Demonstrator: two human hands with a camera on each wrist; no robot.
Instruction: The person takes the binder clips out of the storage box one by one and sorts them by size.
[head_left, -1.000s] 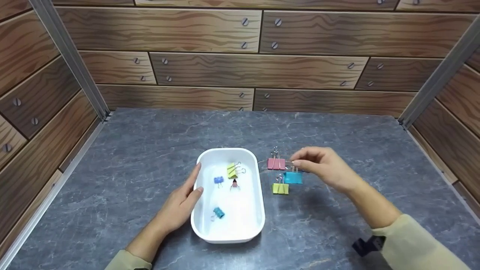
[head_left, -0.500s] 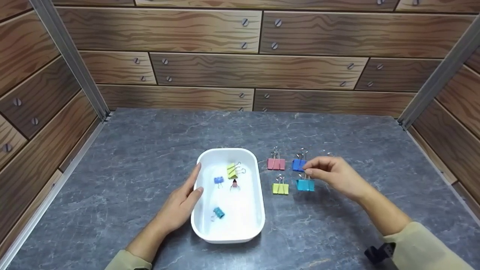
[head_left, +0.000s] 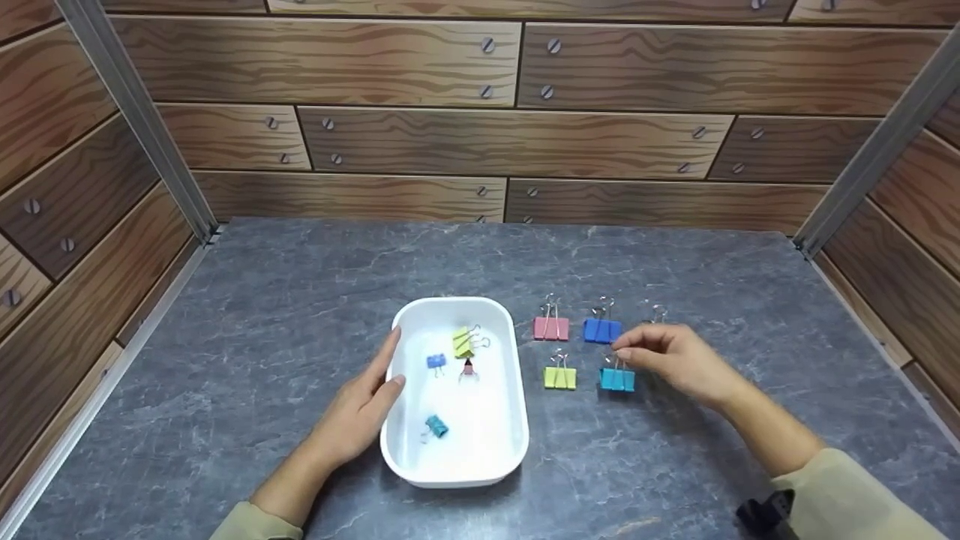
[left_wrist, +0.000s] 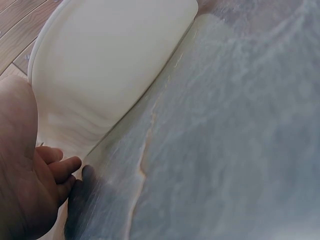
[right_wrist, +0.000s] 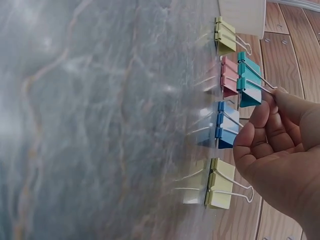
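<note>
While the left hand (head_left: 352, 420) lies flat against the white tray (head_left: 517, 405), the right hand (head_left: 675, 358) pinches the wire handle of a teal binder clip (head_left: 616, 379) standing on the grey surface (head_left: 300, 300), beside a green clip (head_left: 560, 376); open room lies rightward. Left wrist view: straight fingers (left_wrist: 55, 167) touch the tray wall (left_wrist: 110, 65). Right wrist view: fingertips (right_wrist: 272, 107) hold the teal clip's (right_wrist: 248, 80) handle, near the blue clip (right_wrist: 227, 125).
</note>
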